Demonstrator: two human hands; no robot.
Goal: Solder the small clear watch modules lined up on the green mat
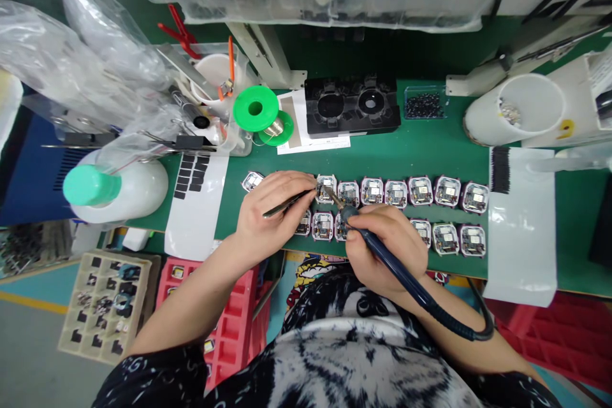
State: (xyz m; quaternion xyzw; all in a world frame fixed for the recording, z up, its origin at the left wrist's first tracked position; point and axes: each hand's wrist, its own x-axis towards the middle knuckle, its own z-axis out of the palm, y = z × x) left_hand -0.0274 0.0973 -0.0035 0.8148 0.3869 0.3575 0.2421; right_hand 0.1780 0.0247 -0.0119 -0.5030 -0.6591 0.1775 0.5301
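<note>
Looking down through the head camera, you find your bare hands almost meeting over a green work surface (pixel 449 146). Your left hand (pixel 272 210) pinches a slim, dark, tweezer-like metal tool (pixel 289 203) between thumb and fingers; whether its points are pressed together is too small to tell. Between your two grips, in the far row, sits a small square electronic module with a pale rim and exposed circuit board (pixel 326 189). Your right hand (pixel 385 245) is closed, pen-fashion, around a dark blue soldering iron with a metal tip (pixel 394 268). That tip slants over the module from your right; contact cannot be made out.

To work well, steady the left fingertips and bring the hot tip in lightly, touching only the intended spot. Mind the similar square module (pixel 349 194) just right of the tip, and those below both hands. Beyond your left grip stands a bright green plastic spool of silvery wire (pixel 275 129), within easy reach.
</note>
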